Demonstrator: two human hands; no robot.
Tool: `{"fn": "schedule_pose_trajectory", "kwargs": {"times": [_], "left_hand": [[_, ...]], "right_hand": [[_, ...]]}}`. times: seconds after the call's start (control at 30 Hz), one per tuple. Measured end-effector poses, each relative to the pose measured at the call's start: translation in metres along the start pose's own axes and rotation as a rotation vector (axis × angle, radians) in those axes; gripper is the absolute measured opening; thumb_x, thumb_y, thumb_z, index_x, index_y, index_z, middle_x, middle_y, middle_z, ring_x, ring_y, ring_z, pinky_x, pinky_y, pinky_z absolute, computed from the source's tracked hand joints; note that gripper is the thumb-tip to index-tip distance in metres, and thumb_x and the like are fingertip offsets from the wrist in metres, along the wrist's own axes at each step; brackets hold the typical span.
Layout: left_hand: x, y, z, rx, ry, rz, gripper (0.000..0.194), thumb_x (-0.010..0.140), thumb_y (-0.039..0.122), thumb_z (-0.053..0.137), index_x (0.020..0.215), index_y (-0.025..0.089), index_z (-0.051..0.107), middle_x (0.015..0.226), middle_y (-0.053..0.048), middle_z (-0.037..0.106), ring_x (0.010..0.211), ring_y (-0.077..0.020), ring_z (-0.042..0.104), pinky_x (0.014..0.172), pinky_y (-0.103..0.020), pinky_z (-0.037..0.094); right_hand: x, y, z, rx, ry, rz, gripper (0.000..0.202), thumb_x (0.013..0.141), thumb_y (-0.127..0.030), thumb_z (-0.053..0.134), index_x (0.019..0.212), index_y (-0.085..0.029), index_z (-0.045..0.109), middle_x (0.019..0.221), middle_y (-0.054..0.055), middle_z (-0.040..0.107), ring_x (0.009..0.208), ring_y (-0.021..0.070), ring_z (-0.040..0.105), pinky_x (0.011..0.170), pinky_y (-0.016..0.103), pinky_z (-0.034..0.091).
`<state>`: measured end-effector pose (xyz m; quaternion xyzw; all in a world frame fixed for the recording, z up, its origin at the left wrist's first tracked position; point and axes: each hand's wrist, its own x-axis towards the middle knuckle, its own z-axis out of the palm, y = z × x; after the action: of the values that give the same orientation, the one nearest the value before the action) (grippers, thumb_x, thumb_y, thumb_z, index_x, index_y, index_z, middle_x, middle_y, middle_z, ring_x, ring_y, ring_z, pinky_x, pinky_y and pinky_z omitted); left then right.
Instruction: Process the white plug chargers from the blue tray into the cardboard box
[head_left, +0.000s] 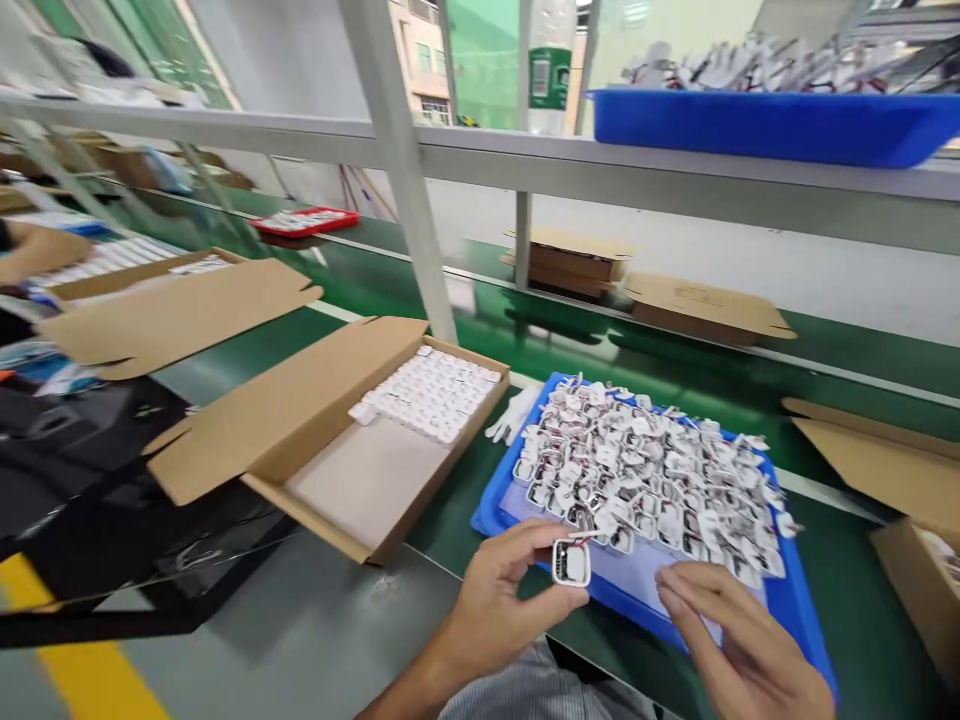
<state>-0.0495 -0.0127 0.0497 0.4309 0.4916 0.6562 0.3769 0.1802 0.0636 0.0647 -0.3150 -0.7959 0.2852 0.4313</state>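
My left hand (502, 605) holds a small white square part (571, 563) between thumb and fingers, with its open side and some thin wires showing. To its right, my right hand (739, 635) hovers over the near edge of a blue tray (806, 610), thumb and fingertips close together; whether anything tiny is between them cannot be made out. Many similar white parts (645, 460) with wires fill most of the tray. Left of the tray lies an open cardboard box (480, 430), its far half covered by neat rows of white pieces (435, 390).
A white glove (514, 415) lies between box and tray. Above is a shelf (465, 150) with a full blue tray (750, 125) and a bottle (550, 70). More cardboard boxes (705, 305) stand behind and at right. At far left, another person's arm (45, 250) shows.
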Motion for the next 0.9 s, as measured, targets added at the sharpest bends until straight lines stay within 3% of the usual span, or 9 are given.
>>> {"fn": "schedule_pose_trajectory", "kwargs": {"times": [0.07,0.17,0.27,0.37,0.47,0.57,0.7,0.9], "left_hand": [[-0.004,0.004,0.002,-0.067,-0.120,-0.056,0.037,0.079,0.020,0.088,0.115,0.024,0.081,0.108,-0.009,0.077,0.093,-0.0217,0.074,0.084,-0.030,0.063],[-0.009,0.009,0.005,-0.134,-0.302,-0.077,0.042,0.084,0.021,0.085,0.124,0.033,0.078,0.118,-0.009,0.072,0.097,-0.0227,0.073,0.086,-0.034,0.063],[-0.011,0.009,0.006,-0.080,-0.416,-0.028,0.048,0.090,0.021,0.079,0.135,0.038,0.072,0.122,-0.009,0.067,0.099,-0.0217,0.071,0.086,-0.035,0.062],[-0.011,0.005,0.008,0.106,-0.341,0.111,0.053,0.091,0.014,0.075,0.139,0.036,0.068,0.117,-0.008,0.066,0.096,-0.0200,0.070,0.082,-0.032,0.062],[-0.009,0.000,0.012,0.333,-0.173,0.323,0.051,0.089,0.004,0.072,0.133,0.029,0.069,0.112,-0.008,0.066,0.096,-0.0195,0.069,0.082,-0.030,0.061],[-0.007,-0.003,0.014,0.465,-0.090,0.467,0.045,0.091,0.001,0.068,0.130,0.024,0.069,0.115,-0.009,0.064,0.098,-0.0198,0.069,0.080,-0.029,0.060],[-0.005,-0.007,0.012,0.478,-0.088,0.460,0.044,0.090,0.005,0.073,0.130,0.023,0.069,0.115,-0.009,0.065,0.097,-0.0206,0.070,0.077,-0.028,0.061],[-0.003,-0.007,0.007,0.425,-0.128,0.326,0.040,0.087,0.010,0.080,0.124,0.024,0.071,0.105,-0.005,0.072,0.086,-0.0173,0.070,0.074,-0.024,0.062]], "right_hand": [[0.008,0.007,0.003,0.159,-0.003,0.082,0.010,0.091,-0.019,0.077,0.085,-0.026,0.074,0.076,0.002,0.071,0.066,0.0185,0.069,0.059,0.029,0.053],[0.019,0.012,0.011,0.442,-0.041,0.235,0.029,0.096,-0.030,0.074,0.069,-0.023,0.066,0.066,0.000,0.064,0.063,0.0157,0.065,0.060,0.028,0.052],[0.026,0.011,0.016,0.636,-0.201,0.286,0.028,0.104,-0.044,0.061,0.096,-0.025,0.081,0.076,0.003,0.067,0.064,0.0143,0.064,0.060,0.028,0.053],[0.027,0.005,0.017,0.641,-0.264,0.255,0.026,0.096,-0.047,0.072,0.113,-0.031,0.082,0.081,0.003,0.066,0.072,0.0154,0.063,0.065,0.028,0.054],[0.023,-0.003,0.017,0.519,-0.236,0.208,0.017,0.091,-0.033,0.080,0.109,-0.033,0.082,0.083,0.001,0.065,0.075,0.0148,0.064,0.070,0.028,0.055],[0.016,-0.008,0.018,0.371,-0.204,0.127,0.027,0.094,-0.019,0.075,0.117,-0.033,0.076,0.095,0.002,0.068,0.085,0.0163,0.068,0.076,0.029,0.057],[0.009,-0.008,0.021,0.162,-0.166,0.004,0.038,0.097,-0.008,0.065,0.129,-0.030,0.067,0.117,0.007,0.066,0.107,0.0192,0.067,0.089,0.032,0.057],[0.007,-0.002,0.024,0.209,-0.173,-0.073,0.044,0.096,-0.003,0.063,0.132,-0.028,0.064,0.114,0.007,0.064,0.101,0.0200,0.067,0.084,0.033,0.059]]}}
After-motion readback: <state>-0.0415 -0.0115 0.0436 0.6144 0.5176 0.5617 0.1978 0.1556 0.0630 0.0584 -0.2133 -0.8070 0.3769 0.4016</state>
